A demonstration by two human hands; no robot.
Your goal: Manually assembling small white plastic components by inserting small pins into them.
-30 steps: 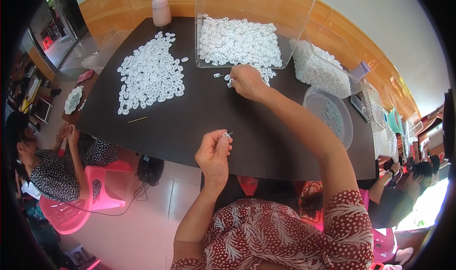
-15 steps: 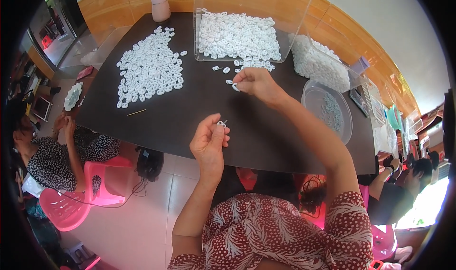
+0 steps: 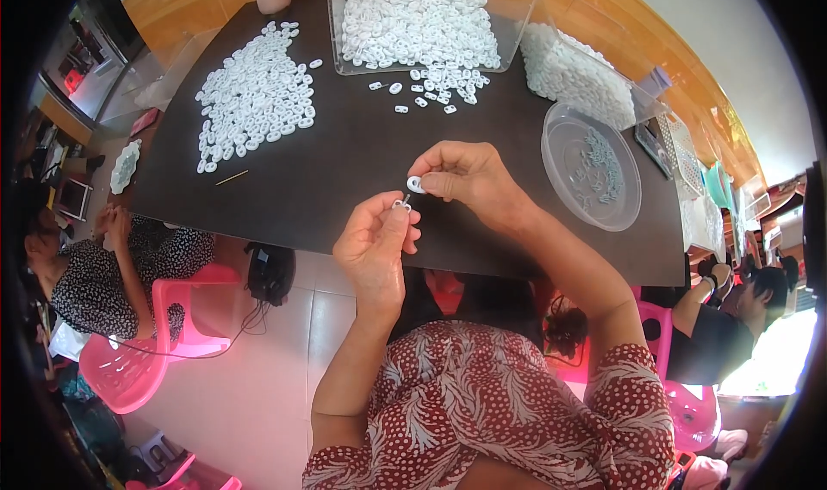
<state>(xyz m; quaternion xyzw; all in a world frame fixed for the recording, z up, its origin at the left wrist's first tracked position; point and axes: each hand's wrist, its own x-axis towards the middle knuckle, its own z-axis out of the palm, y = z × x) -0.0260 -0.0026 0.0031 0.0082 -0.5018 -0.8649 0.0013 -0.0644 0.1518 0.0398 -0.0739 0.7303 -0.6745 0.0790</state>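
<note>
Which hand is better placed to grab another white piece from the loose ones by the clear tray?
Probably the right hand. It holds a white ring but sits closer to the loose pieces spilled before the clear tray. The left hand pinches a small metal part nearer the table edge.

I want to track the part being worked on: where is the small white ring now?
In the head view, the small white ring is pinched in the right hand, just above the left hand, over the dark table.

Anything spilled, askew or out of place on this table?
A few white plastic rings lie scattered on the black table just outside the open front of the clear bin, apart from the sorted pile. A thin stick lies alone. Otherwise nothing stands out.
</note>
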